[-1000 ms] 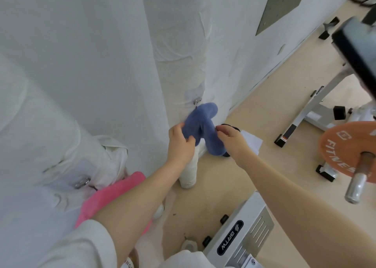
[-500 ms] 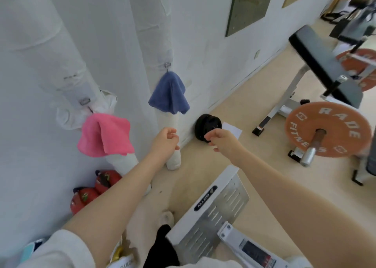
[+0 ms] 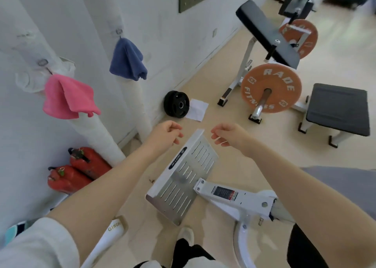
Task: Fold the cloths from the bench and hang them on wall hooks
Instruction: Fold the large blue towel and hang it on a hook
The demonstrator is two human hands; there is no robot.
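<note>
A folded blue cloth hangs from a small metal hook on a white wrapped pipe. A folded pink cloth hangs from another hook further left. My left hand and my right hand are both held out low, well below and to the right of the cloths. Each hand has loosely curled fingers and holds nothing. They hover above a slotted metal footplate.
Two red extinguishers lie by the wall at lower left. A black weight plate leans on the wall beside a white paper. An orange barbell plate, padded benches and a white machine arm fill the right.
Both hands let go of the blue cloth, which now hangs on its hook, and drew back and down. The view pulled away from the wall.
</note>
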